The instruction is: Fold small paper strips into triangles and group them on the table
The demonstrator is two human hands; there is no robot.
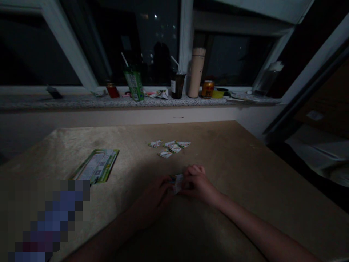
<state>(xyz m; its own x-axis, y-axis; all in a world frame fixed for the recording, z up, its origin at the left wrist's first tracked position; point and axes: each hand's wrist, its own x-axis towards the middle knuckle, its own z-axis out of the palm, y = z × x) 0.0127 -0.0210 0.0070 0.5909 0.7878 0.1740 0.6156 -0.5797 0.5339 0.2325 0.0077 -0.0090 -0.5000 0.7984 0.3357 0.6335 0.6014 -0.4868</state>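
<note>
Between my hands, low over the table, is a small piece of printed paper (178,183) with a pale face and a dark printed edge. My left hand (158,191) pinches its left side, fingers closed. At the right side, the curled fingers of my right hand (196,181) also grip the paper. Dim light and my fingers hide much of its shape. Just beyond my hands lie several small folded paper pieces (174,147), pointed at the ends and printed in white and green. To the left rests a green and white stack of printed leaflets (100,165).
The wooden table (231,156) reaches a wall with a speckled sill (160,103). On the sill stand a green cup (134,84), a dark cup (177,85), a tall pinkish bottle (196,72), a gold can (207,89) and a red jar (112,90). Pixelation covers the lower left.
</note>
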